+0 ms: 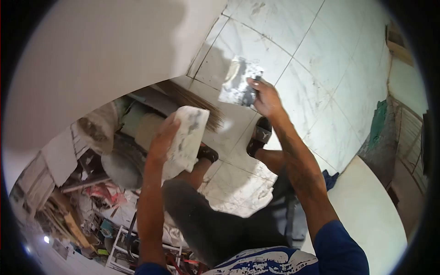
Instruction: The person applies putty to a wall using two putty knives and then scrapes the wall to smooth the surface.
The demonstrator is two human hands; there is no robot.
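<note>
I wear a navy-blue T-shirt (343, 250) with short sleeves (150, 269) and a broken-edged white print (275, 262) across its front, dark grey trousers (199, 217) that leave my lower shins bare, and dark open-toed slides (262, 134), the right one's grey strap (262, 135) bearing a small pale logo.

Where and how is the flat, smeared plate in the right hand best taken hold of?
Grip the plate by its dark edge on the person's right, coming from that side, as the right hand does. It looks thin and broad, so fingers on one face and thumb on the other should suit, keeping off most of the white smears.
</note>
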